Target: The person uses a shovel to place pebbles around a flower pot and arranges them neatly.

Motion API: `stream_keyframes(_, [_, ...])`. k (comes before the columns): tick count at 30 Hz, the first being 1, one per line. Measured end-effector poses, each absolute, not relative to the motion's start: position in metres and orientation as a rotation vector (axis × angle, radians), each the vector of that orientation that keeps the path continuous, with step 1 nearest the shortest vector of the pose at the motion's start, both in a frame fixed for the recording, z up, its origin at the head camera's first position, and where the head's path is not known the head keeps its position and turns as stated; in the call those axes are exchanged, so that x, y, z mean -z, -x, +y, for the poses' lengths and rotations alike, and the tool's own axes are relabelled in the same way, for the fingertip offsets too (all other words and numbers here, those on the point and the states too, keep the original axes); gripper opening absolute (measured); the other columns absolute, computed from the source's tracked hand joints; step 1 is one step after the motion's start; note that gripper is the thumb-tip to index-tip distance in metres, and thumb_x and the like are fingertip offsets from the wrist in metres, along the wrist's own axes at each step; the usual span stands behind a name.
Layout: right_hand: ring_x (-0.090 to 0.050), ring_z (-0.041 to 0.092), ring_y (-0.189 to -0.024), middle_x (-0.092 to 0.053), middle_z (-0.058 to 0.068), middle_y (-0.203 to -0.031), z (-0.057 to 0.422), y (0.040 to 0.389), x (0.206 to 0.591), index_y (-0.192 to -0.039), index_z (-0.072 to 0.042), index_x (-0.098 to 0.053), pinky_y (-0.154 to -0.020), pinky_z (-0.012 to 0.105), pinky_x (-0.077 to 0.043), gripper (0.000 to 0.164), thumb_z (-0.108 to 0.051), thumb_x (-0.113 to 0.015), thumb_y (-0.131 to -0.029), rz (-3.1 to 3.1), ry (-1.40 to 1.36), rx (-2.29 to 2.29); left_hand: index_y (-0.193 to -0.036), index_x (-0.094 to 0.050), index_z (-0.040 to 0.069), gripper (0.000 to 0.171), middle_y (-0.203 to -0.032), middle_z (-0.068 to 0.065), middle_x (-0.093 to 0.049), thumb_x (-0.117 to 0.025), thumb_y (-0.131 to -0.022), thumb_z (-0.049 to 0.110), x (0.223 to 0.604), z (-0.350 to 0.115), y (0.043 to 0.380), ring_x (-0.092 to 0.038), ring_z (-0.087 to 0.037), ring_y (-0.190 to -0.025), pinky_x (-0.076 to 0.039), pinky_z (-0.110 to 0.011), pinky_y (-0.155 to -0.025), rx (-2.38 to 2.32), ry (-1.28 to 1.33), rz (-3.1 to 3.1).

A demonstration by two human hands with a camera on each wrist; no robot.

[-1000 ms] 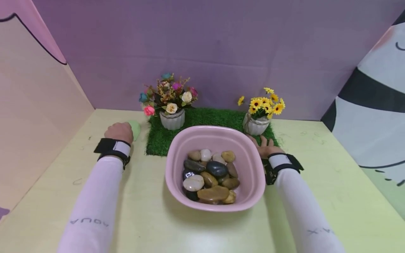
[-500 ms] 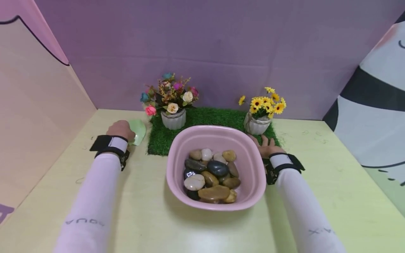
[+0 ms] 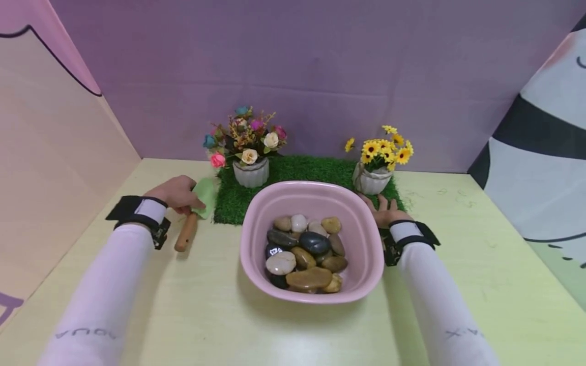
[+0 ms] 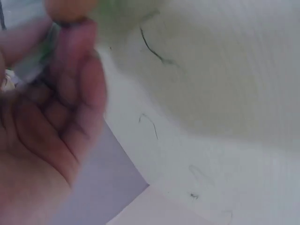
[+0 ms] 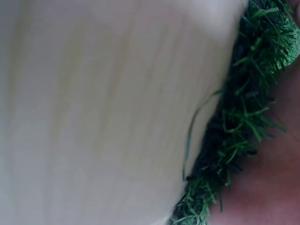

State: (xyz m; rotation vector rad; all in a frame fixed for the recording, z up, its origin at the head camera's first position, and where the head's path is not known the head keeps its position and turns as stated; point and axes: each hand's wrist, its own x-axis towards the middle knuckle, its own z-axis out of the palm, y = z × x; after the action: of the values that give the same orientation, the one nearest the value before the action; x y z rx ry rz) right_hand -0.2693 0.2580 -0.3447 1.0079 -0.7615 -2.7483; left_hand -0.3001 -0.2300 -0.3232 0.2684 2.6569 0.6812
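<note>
At the left of the head view, a small trowel with a light green blade and a wooden handle (image 3: 186,233) slants beside the grass mat. My left hand (image 3: 176,193) pinches it near where blade and handle meet; whether the trowel touches the table I cannot tell. In the left wrist view the fingers of the left hand (image 4: 61,103) are curled, with a blurred handle end (image 4: 70,8) at the top. Fingers spread, my right hand (image 3: 386,216) rests on the green grass mat (image 3: 302,170), between the pink basin (image 3: 311,300) and the yellow-flower pot (image 3: 372,180).
Several smooth stones (image 3: 309,278) lie in the basin. A pot of mixed flowers (image 3: 252,174) stands on the mat's back left. Loose grass strands (image 4: 149,124) lie on the pale table (image 3: 458,229). A purple cloth wall (image 3: 316,76) closes off the back.
The left hand has shifted its hold on the trowel, and the wooden handle now shows below it. The green blade has come slightly right and nearer. The right hand stays put.
</note>
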Motion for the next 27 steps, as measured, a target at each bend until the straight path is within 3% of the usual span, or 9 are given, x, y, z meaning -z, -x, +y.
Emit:
stream_keyframes(2, [-0.038, 0.009, -0.144, -0.052, -0.021, -0.144, 0.258, 0.270, 0.345, -0.140, -0.058, -0.039, -0.122, 0.042, -0.024, 0.058, -0.081, -0.023, -0.090, -0.748, -1.006, 2.747, -0.088, -0.051, 0.001, 0.021, -0.065, -0.004, -0.055, -0.065, -0.089, 0.016, 0.322, -0.231, 0.299, -0.054, -0.015, -0.057, -0.047, -0.029, -0.057, -0.697, -0.365, 2.641])
stream_keyframes(6, [-0.036, 0.009, -0.146, -0.049, -0.020, -0.147, 0.257, 0.272, 0.345, -0.143, -0.056, -0.035, -0.123, 0.041, -0.023, 0.059, -0.080, -0.022, -0.090, -0.771, -0.985, 2.772, -0.088, -0.052, 0.004, 0.020, -0.072, -0.006, -0.055, -0.067, -0.089, 0.016, 0.318, -0.231, 0.297, -0.058, -0.017, -0.060, -0.045, -0.030, -0.058, -0.643, -0.501, 2.692])
stream_keyframes(15, [-0.035, 0.008, -0.146, -0.049, -0.021, -0.146, 0.256, 0.272, 0.344, -0.142, -0.057, -0.035, -0.123, 0.041, -0.022, 0.056, -0.078, -0.024, -0.091, -0.793, -0.990, 2.792, -0.115, -0.061, -0.004, 0.034, -0.092, -0.009, -0.064, -0.069, -0.090, 0.018, 0.298, -0.236, 0.293, -0.060, -0.017, -0.077, -0.051, -0.033, -0.067, -0.487, -0.653, 2.624])
stream_keyframes(25, [-0.033, 0.009, -0.147, -0.047, -0.022, -0.148, 0.262, 0.274, 0.352, -0.142, -0.059, -0.034, -0.124, 0.045, -0.019, 0.056, -0.079, -0.024, -0.090, -0.810, -0.982, 2.795, -0.116, -0.061, -0.001, 0.030, -0.088, -0.002, -0.066, -0.067, -0.092, 0.017, 0.270, -0.218, 0.287, -0.060, -0.012, -0.077, -0.052, -0.029, -0.071, -0.748, -0.646, 2.308])
stream_keyframes(27, [-0.031, 0.012, -0.149, -0.045, -0.018, -0.151, 0.267, 0.282, 0.362, -0.143, -0.059, -0.033, -0.125, 0.048, -0.016, 0.058, -0.080, -0.025, -0.090, -0.961, -0.959, 2.797, -0.104, -0.060, 0.001, 0.021, -0.081, 0.000, -0.061, -0.067, -0.093, 0.017, 0.263, -0.211, 0.284, -0.056, -0.010, -0.073, -0.051, -0.027, -0.071, -0.762, -0.681, 2.307])
